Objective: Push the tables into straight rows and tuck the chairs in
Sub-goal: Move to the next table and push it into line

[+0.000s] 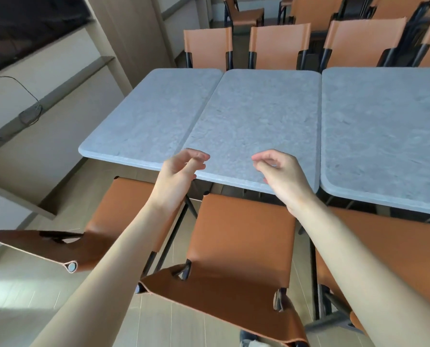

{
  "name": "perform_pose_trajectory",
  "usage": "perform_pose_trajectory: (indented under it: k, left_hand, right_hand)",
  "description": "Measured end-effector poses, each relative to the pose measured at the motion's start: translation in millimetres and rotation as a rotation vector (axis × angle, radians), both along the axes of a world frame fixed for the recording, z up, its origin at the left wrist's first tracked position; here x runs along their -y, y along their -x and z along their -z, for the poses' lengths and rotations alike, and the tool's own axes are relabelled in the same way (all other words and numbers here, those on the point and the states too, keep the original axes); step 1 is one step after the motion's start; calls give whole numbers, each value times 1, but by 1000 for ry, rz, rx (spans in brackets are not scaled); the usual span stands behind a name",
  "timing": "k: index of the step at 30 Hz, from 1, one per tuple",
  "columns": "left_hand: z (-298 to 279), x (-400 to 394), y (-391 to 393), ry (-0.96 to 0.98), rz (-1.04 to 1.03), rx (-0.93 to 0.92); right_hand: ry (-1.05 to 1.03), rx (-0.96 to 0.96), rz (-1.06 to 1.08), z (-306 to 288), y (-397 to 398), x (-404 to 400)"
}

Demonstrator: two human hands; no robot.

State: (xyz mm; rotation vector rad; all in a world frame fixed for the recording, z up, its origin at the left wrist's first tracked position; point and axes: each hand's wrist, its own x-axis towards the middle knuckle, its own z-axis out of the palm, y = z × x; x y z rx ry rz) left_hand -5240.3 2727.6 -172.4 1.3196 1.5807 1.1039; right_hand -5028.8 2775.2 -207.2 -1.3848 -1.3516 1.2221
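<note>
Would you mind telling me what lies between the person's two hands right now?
In the head view, only bare grey tabletop of the middle table shows between the left hand and the right hand; both hover at its near edge, holding nothing.

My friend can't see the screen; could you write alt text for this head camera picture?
Two bare hands, left hand and right hand, hover loosely curled and empty over the near edge of a pale grey stone-look table. Tan leather chairs with black frames stand pulled out below; matching tables flank it.
</note>
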Motion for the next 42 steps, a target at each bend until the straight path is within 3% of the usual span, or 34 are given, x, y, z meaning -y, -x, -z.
perform_pose_trajectory:
  k: [13, 21, 28, 36, 42]
  left_hand:
    - [85, -106, 27, 193, 279, -130]
    - [168, -189, 48, 198, 517, -267]
    - [231, -245, 53, 294, 767, -652]
    - [273, -302, 38, 100, 901, -975]
    - [316, -316, 47, -32, 1008, -1211]
  right_hand:
    - [186, 60, 188, 73, 30, -38]
    - [230, 155, 451, 123, 48, -82]
    - [292, 254, 538, 170, 54, -110]
    - [384, 510, 440, 207, 33, -144]
    - [499, 826, 420, 244, 16, -169]
